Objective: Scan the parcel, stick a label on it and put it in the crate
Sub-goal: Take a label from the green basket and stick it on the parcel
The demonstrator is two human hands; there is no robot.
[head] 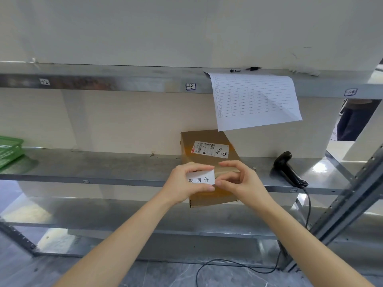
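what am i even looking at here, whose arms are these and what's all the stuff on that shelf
There is no machine here. This is one picture from a wide-angle camera worn on a person's head, looking forward and down, so the two bare arms coming up from the bottom are the wearer's own.

The left hand and right hand together hold a small white label with printed characters, pinching it at its ends just above a brown cardboard parcel. The parcel lies on a metal shelf, partly sticking out over its front edge, and already carries a shipping sticker with barcodes.

To the right on the same shelf lies a black handheld scanner with a cable running down to the floor. At the far left is the corner of a green crate. A lined paper sheet hangs from the shelf above, with pens lying there.
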